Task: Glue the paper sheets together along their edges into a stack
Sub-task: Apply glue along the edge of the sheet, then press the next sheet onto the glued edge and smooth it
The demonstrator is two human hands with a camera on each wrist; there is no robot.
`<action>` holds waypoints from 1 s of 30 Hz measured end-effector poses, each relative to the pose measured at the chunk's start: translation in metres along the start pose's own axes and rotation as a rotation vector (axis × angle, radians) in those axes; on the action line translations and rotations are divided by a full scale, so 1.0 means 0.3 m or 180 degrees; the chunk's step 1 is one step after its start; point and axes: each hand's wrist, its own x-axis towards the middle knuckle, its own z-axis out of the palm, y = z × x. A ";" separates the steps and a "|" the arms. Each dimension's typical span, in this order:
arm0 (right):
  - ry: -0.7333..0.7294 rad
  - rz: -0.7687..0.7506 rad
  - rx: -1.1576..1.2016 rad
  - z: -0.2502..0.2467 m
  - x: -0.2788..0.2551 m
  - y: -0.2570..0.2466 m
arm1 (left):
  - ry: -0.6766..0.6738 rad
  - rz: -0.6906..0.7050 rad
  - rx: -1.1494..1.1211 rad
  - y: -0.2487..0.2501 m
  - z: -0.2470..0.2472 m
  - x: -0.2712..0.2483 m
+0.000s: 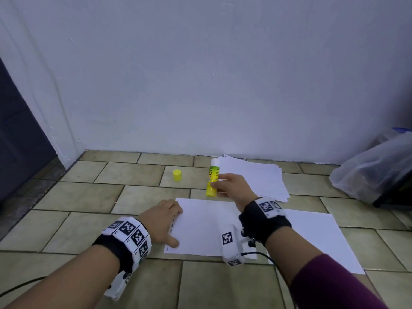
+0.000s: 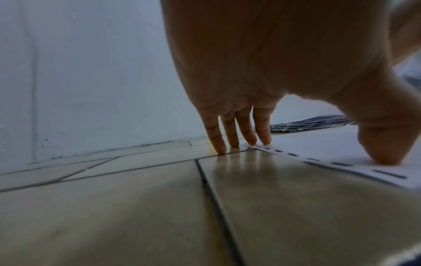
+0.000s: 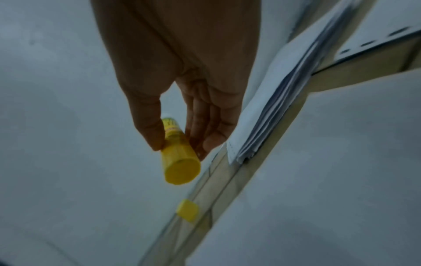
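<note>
Two hands are at work here. We see the right hand (image 1: 231,186) pinching the uncapped glue stick (image 1: 213,180) between thumb and fingers, above the far edge of the near sheet (image 1: 200,228). The left hand (image 1: 162,221) presses straight fingers on that sheet's left edge. The yellow cap (image 1: 177,175) stands on the floor (image 1: 111,197), left of the paper pile (image 1: 256,177). We cannot read the label.

The left hand (image 1: 163,220) lies flat, fingers straight and spread, fingertips and thumb pressing down, while the right hand (image 1: 231,189), raised and reaching forward, pinches a glue stick (image 1: 212,180) between thumb and fingers
</note>
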 end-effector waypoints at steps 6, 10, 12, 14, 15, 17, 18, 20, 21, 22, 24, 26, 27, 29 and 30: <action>0.0349 -0.0585 -0.1887 0.118 0.100 0.011 | 0.0062 -0.0086 -0.0269 -0.010 0.004 -0.011; 0.0201 -0.0540 -0.2398 0.153 0.136 0.034 | 0.0061 -0.0104 -0.0350 -0.006 -0.001 -0.015; 0.0182 -0.0534 -0.2412 0.155 0.137 0.041 | 0.0070 -0.0101 -0.0335 -0.005 -0.002 -0.016; 0.0227 -0.0584 -0.2428 0.155 0.134 0.045 | 0.0068 -0.0103 -0.0318 -0.003 -0.004 -0.018; 0.0252 -0.0595 -0.2431 0.155 0.132 0.045 | 0.0062 -0.0104 -0.0314 -0.002 -0.005 -0.018; 0.0198 -0.0526 -0.2365 0.151 0.128 0.048 | 0.0042 -0.0108 -0.0306 -0.001 -0.006 -0.017; 0.0105 -0.0489 -0.2303 0.146 0.124 0.048 | 0.0034 -0.0111 -0.0305 -0.001 -0.006 -0.016; -0.0029 -0.0438 -0.2217 0.129 0.106 0.041 | 0.0021 -0.0119 -0.0307 -0.003 -0.006 -0.016; -0.0006 -0.0468 -0.2159 0.114 0.091 0.034 | 0.0020 -0.0124 -0.0305 -0.004 -0.004 -0.015; 0.0062 -0.0539 -0.2063 0.092 0.074 0.028 | 0.0023 -0.0125 -0.0300 -0.006 -0.003 -0.013; 0.0238 -0.0715 -0.1962 0.023 0.030 0.021 | 0.0027 -0.0143 -0.0305 -0.007 0.000 -0.010; 0.0370 -0.0668 -0.2209 -0.086 -0.022 0.029 | 0.0047 -0.0178 -0.0312 -0.006 0.002 -0.006; 0.0409 -0.0500 -0.2428 -0.149 -0.049 0.037 | 0.0057 -0.0198 -0.0316 -0.005 0.003 -0.004; 0.0306 0.0077 -0.3088 -0.270 -0.103 0.062 | 0.0059 -0.0236 -0.0339 -0.002 0.005 -0.003; 0.0166 0.0400 -0.3396 -0.319 -0.129 0.080 | 0.0069 -0.0253 -0.0351 -0.001 0.006 -0.004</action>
